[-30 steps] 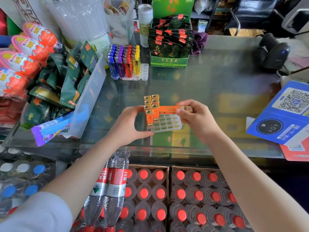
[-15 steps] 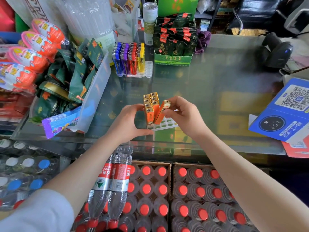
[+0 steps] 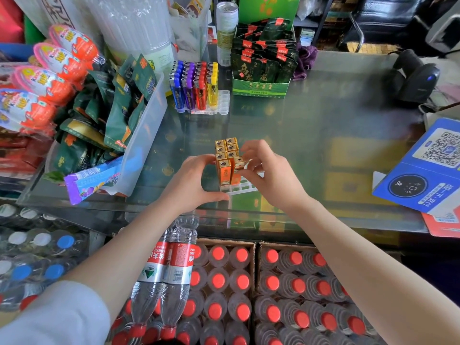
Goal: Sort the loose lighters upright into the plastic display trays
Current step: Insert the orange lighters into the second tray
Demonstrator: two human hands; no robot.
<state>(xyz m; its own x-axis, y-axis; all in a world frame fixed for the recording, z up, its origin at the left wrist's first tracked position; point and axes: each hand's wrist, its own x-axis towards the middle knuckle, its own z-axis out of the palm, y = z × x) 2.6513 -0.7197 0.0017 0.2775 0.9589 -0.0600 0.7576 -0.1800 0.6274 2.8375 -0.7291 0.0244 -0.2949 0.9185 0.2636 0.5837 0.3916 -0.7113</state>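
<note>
Both hands (image 3: 196, 181) steady boxy orange lighters (image 3: 225, 160) in gridded clear-plastic tray (image 3: 242, 188).

Orange lighter goes from flat to upright in the tray

A second ago the right hand (image 3: 271, 178) held the orange lighter (image 3: 237, 170) lying flat across the top of the clear display tray (image 3: 242, 189), its metal cap pointing right. Half a second ago it was tilted, cap up and leaning right, beside the standing orange lighters (image 3: 225, 158). Now it stands nearly upright in a slot just right of the nearest one, touching it, with its cap lower than the caps beside it. The right hand's fingers have moved from the lighter's end to curl round its right side and over its top.
</note>
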